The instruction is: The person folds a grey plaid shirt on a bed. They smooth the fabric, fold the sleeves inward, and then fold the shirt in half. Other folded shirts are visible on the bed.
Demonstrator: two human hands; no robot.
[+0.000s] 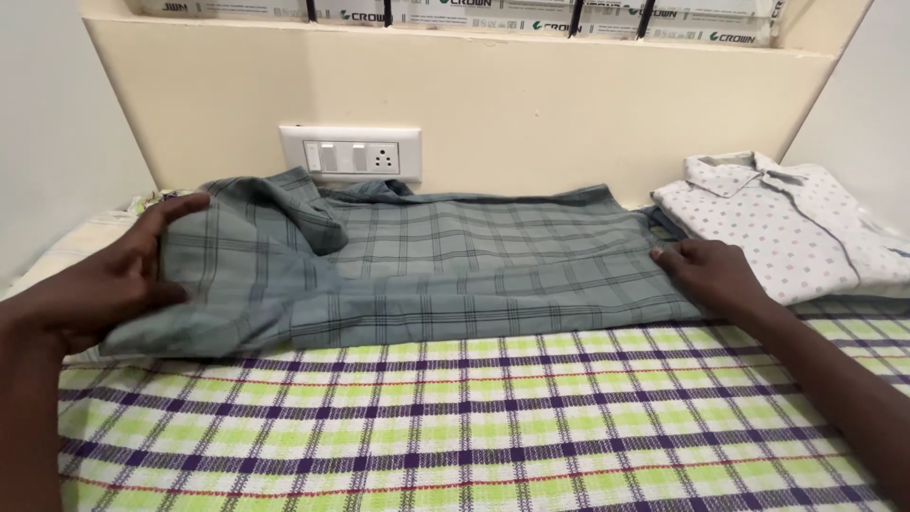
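While the left hand point(104, 275) pinches one end of the grey checked cotton shirt point(427, 270) on the bed, the right hand point(706, 270) lies flat, open, on the opposite end. Mid-fold, I'd say; next comes bringing the ends together.

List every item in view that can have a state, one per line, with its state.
grey checked shirt: lying flat, partly folded, collar end bunched at the left
white dotted shirt: folded, lying beside the grey one
checked bedsheet: spread flat
wall switch panel: nothing plugged in
left hand: gripping the grey shirt's left end
right hand: pressed flat on its right end
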